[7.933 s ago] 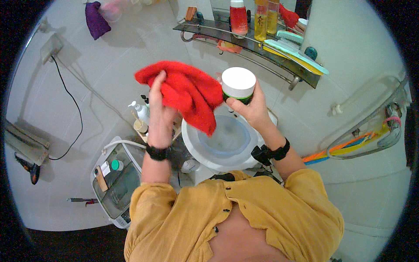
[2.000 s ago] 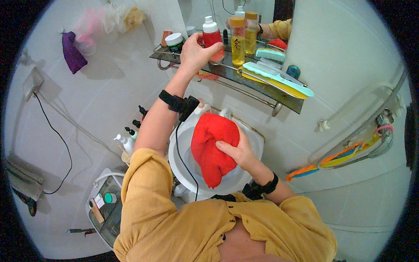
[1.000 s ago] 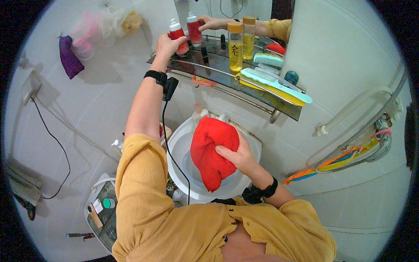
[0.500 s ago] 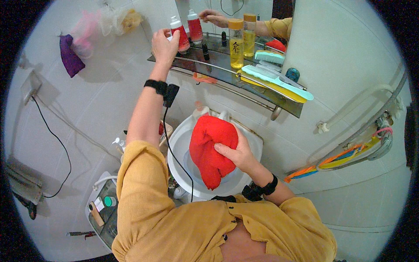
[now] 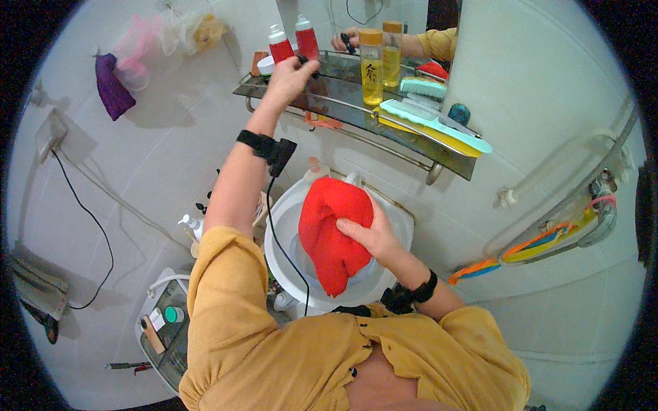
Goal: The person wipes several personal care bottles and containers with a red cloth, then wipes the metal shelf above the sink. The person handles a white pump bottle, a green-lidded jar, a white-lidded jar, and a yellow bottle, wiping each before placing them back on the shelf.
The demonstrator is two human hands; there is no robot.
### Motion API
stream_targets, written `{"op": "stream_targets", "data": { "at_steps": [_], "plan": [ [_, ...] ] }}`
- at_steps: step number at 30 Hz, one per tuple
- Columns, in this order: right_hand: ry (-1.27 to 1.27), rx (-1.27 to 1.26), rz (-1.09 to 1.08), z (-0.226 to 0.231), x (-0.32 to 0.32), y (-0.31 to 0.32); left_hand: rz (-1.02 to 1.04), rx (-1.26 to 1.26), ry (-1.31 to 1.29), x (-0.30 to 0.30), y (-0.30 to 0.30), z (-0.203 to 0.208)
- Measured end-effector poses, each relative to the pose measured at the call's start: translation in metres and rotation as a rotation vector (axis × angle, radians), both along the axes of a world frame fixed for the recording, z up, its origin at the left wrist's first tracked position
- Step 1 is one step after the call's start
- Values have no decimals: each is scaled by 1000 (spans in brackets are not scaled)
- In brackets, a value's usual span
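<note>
Your right hand [image 5: 370, 236] is gripping the red cloth [image 5: 334, 236] over the sink [image 5: 397, 212] — your left hand [image 5: 291, 74], fingers curled, is touching the shelf [image 5: 411, 140] at 12 o'clock.

My dark glass wall shelf with a chrome rail [image 5: 343, 109] carries a red white-capped bottle [image 5: 280, 46], a tall yellow amber-capped bottle [image 5: 371, 68] and a long mint-green plastic comb [image 5: 432, 125].
</note>
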State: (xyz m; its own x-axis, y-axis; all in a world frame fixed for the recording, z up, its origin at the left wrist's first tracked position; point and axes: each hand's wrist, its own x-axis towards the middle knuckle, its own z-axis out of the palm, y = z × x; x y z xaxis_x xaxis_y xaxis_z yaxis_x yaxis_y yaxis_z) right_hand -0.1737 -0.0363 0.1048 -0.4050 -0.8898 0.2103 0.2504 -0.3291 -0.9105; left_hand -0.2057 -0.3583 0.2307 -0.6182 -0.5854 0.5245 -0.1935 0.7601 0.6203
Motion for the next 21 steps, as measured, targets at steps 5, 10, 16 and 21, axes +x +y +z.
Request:
{"op": "stream_targets", "data": {
  "at_steps": [5, 10, 16, 21],
  "plan": [
    [-251, 31, 99, 20, -2, -14, 19, 316, 257, 55, -12, 7],
    [520, -80, -190, 79, -14, -51, -115, 612, 333, 102, -16, -9],
    [1482, 95, -919, 163, -37, -130, -161, 685, 341, 122, -5, -35],
    [1761, 245, -944, 161, -59, -203, -168, 716, 271, 122, 11, -49]
  ]
}}
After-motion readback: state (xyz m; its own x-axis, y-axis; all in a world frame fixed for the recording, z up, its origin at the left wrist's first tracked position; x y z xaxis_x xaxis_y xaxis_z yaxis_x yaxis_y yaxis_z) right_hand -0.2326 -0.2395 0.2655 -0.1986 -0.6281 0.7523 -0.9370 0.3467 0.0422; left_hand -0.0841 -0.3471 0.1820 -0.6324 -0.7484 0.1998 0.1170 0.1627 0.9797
